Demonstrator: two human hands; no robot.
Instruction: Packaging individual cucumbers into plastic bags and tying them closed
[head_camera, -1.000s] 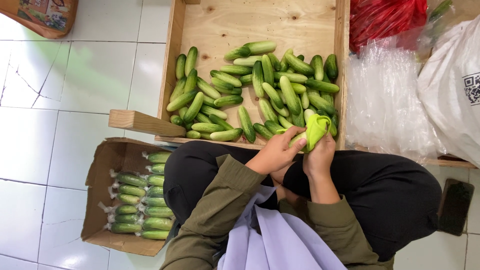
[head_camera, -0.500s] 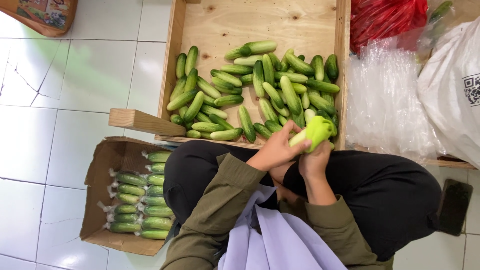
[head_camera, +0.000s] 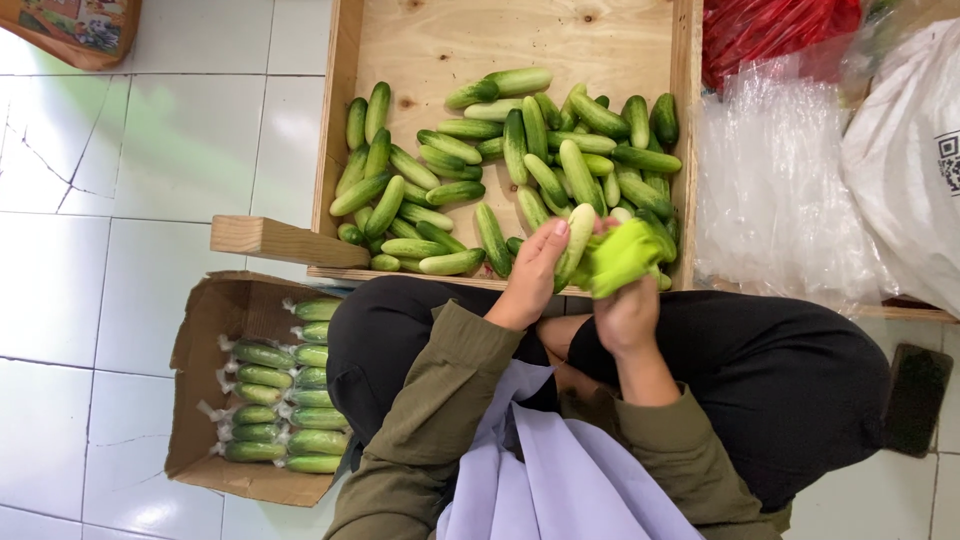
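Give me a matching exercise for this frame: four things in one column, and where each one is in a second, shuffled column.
Things:
1. loose cucumbers
2. wrapped cucumbers
3. green cloth
4. dark flat object

Places:
A. in the cardboard box
B. on the floor tiles at the far right
C. in the wooden crate
D. in the right hand

Pairs: 1-C, 2-A, 3-D, 4-B

cucumber (head_camera: 578, 240): pale green, long, tilted near upright over crate edge | cloth (head_camera: 622, 258): bright lime green, bunched up, touching the cucumber's right side
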